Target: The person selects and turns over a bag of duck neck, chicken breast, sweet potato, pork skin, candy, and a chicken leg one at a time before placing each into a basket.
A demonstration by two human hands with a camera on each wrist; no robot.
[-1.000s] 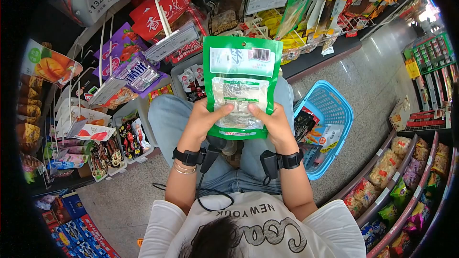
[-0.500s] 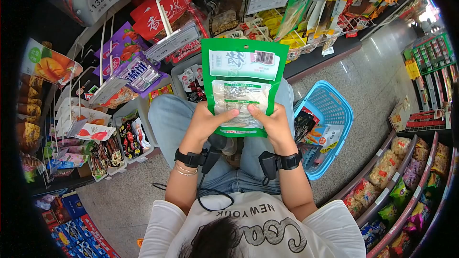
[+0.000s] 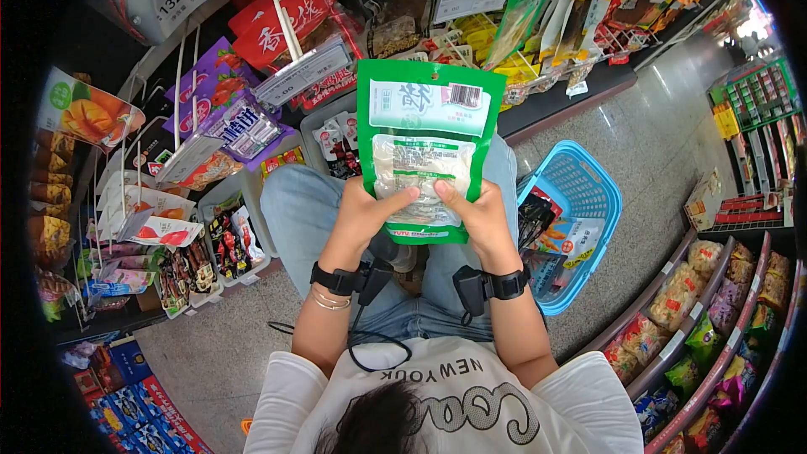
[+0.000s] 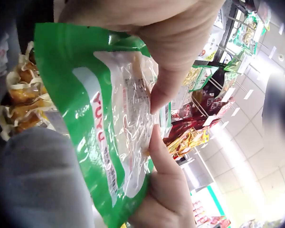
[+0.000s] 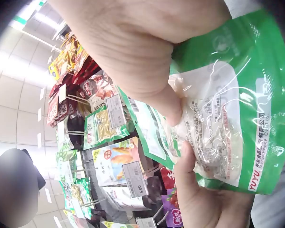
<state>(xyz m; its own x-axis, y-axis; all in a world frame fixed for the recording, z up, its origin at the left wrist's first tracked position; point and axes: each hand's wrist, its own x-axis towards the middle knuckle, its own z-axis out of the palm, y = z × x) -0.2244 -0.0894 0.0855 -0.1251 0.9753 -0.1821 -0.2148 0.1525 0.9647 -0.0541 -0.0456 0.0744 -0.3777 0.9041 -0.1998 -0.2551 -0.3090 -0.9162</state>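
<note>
Both hands hold a green snack bag [image 3: 424, 107] in front of the seated or crouching person's knees, its printed back with a barcode facing up. In the head view, the left hand [image 3: 357, 208] grips its lower left edge and the right hand [image 3: 487, 212] its lower right edge. Both thumbs lie across the clear window, their tips close together; the other fingers are mostly hidden behind the bag. Creased clear plastic and YUYU lettering on the bag [image 4: 80, 109] show in the left wrist view. Small print under the window of the bag [image 5: 270, 118] appears in the right wrist view.
A blue shopping basket [image 3: 580, 172] with several packs in it stands on the floor beside the right knee. Ahead, a rack holds hanging bags, including a purple bag [image 3: 220, 88], with price tags [image 3: 303, 76] on hooks. Curved shelves of packaged snacks [image 3: 672, 298] stand at right.
The bag has tilted slightly in the hands, its top edge shifting a little to the right and up. Both hands keep nearly the same place and grip.
</note>
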